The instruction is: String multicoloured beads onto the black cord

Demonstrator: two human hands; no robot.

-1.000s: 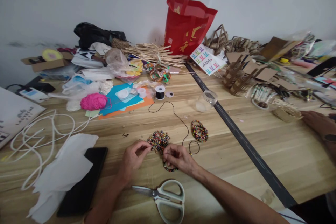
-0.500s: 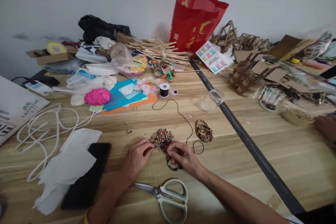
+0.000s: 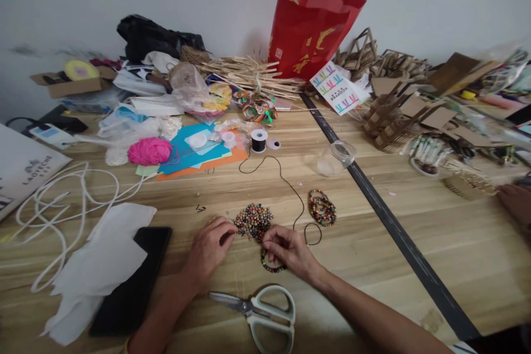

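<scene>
**Two hands at the bead pile**

Your left hand (image 3: 211, 243) sits at lower centre of the frame, fingers curled in to a pinch at the left edge of the bead pile (image 3: 253, 220); whether a bead is between the fingertips, you cannot tell. Your right hand (image 3: 288, 249) is just right of it, fingers closed down on a part-strung bracelet (image 3: 271, 266) that curves out beneath the hand. The black cord (image 3: 286, 185) runs from there up to the one spool (image 3: 259, 141) in mid frame.

The beads look small, hard and light, and likely to roll or scatter if nudged; take each one by its sides with fingertips. The cord looks thin and limp, so grip it close to its free end. The strung loop is floppy; support it near where the cord leaves it.

Counted: one loose pile, one bracelet in hand, one stack of finished bracelets (image 3: 322, 208) right of the pile (their number is unclear), one pair of scissors (image 3: 265, 315) at the bottom, one phone (image 3: 133, 279) at lower left, one clear jar (image 3: 336, 157). Another person's hand (image 3: 516, 202) shows at the right edge.
</scene>
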